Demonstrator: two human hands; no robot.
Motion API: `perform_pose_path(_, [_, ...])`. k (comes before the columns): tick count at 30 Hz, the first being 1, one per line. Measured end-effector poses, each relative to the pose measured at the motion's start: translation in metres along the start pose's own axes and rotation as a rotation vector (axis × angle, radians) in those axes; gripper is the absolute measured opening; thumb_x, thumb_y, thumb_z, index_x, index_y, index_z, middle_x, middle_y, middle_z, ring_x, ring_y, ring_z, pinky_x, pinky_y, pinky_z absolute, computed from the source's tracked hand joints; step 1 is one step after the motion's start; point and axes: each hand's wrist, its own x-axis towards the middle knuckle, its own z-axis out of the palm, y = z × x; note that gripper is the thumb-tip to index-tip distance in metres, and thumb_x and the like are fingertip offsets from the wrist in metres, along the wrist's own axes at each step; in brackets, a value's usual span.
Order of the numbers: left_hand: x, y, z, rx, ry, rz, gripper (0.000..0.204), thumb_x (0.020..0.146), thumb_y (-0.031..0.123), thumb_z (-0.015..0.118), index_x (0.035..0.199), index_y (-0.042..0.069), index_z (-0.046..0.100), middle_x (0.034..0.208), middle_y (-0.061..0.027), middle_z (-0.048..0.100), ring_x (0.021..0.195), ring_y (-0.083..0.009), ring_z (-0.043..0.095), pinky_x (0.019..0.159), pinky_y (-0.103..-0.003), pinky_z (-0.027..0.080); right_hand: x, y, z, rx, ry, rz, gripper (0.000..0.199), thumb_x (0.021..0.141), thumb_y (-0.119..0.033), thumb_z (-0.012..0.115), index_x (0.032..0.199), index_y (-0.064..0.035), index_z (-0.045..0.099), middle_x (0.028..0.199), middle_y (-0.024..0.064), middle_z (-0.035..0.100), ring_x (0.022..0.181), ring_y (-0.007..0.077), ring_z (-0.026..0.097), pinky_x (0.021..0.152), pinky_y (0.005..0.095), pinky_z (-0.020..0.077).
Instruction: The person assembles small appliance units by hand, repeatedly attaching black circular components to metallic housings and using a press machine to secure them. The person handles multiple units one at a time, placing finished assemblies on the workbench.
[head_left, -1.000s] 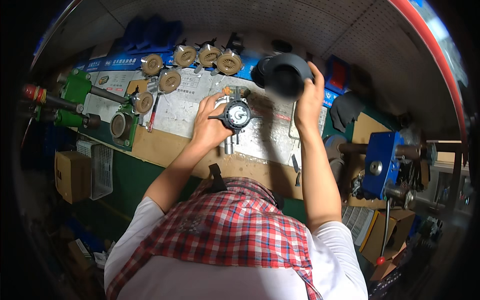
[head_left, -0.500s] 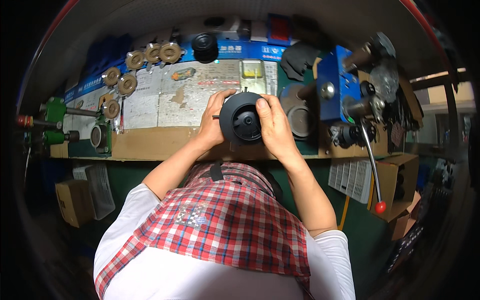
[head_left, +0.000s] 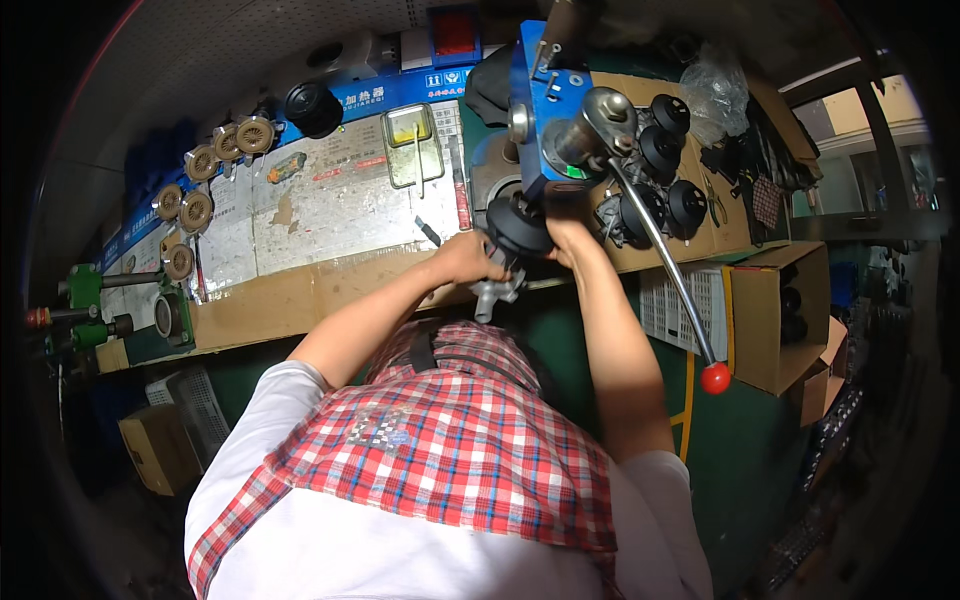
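Note:
My left hand (head_left: 465, 260) and my right hand (head_left: 567, 232) both grip a metal fitting with a round black cap (head_left: 517, 228); its grey metal body (head_left: 493, 292) hangs below the cap. I hold it at the bench's front edge, right below the blue lever press (head_left: 545, 130). The press's long steel lever with a red ball knob (head_left: 714, 377) slants down to the right of my right forearm.
A worn paper sheet (head_left: 330, 200) covers the bench. Brass-coloured round parts (head_left: 195, 205) line its left and back edge, with a black cap (head_left: 312, 106) among them. Several black-capped parts (head_left: 668, 150) stand right of the press. Cardboard boxes (head_left: 775, 310) sit at right; a green fixture (head_left: 85, 290) at left.
My view has swung right. Both hands have carried the black-capped fitting from the middle of the bench over to the blue press.

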Motion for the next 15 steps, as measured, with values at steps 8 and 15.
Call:
perform_pose_path(8, [0.091,-0.015,0.031,0.172,0.376,0.316,0.076,0.066,0.035,0.08,0.132,0.007,0.053,0.143,-0.0212,0.042,0.138,-0.0408,0.03,0.115,-0.051,0.025,0.067,0.007,-0.038,-0.459,0.242,-0.714,0.031,0.087,-0.023,0.056,0.112,-0.007,0.064,0.104,0.0189,0.068,0.101,0.0332,0.065,0.086,0.0413,0.0488])
perform_pose_path(15, [0.117,-0.033,0.046,0.232,0.432,0.324,0.083,0.075,0.033,0.076,0.146,0.011,0.036,0.149,-0.0183,0.034,0.142,-0.0407,0.022,0.118,-0.052,0.018,0.06,0.005,-0.026,-0.723,0.346,-0.804,0.038,0.09,-0.029,0.053,0.12,-0.0071,0.059,0.111,0.0203,0.066,0.108,0.0366,0.062,0.091,0.0428,0.0484])
